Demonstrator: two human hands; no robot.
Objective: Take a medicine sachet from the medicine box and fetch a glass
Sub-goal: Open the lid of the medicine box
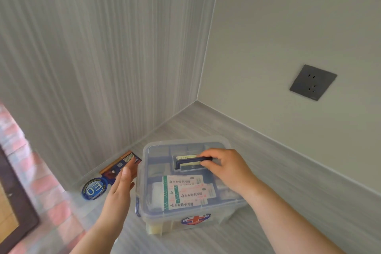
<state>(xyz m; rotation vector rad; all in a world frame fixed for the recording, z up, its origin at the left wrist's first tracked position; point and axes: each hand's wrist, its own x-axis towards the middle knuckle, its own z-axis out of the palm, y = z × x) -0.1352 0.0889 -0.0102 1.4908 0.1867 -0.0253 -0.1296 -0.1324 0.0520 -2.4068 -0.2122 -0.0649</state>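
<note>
Head camera gives me only part of what I want: the clear plastic medicine box with a dark blue latch (186, 186) sits on the grey wood-grain counter (288, 181) in the corner, lid closed, and its contents blur behind the lid. I cannot pick out a single sachet through it, and no glass shows anywhere. My right hand (225, 169) curls its fingers around the dark blue carry handle (194, 161) on the lid, hiding that handle's right end. My left hand (121, 185) is open, fingers straight, at the box's left side; whether it touches the wall I cannot tell.

Under the lid I see white plaster boxes with green stripes (185, 192) bearing red Chinese characters, too soft for me to read with confidence. A red cross badge (195, 219) marks the front wall. Left of the box lies a round blue sticker (93, 188), upside down, showing "EO" or similar, its ring text illegible. An orange and dark blue flat packet (121, 164) is partly covered by my left fingers. A dark grey wall socket (313, 82) sits on the right wall.
</note>
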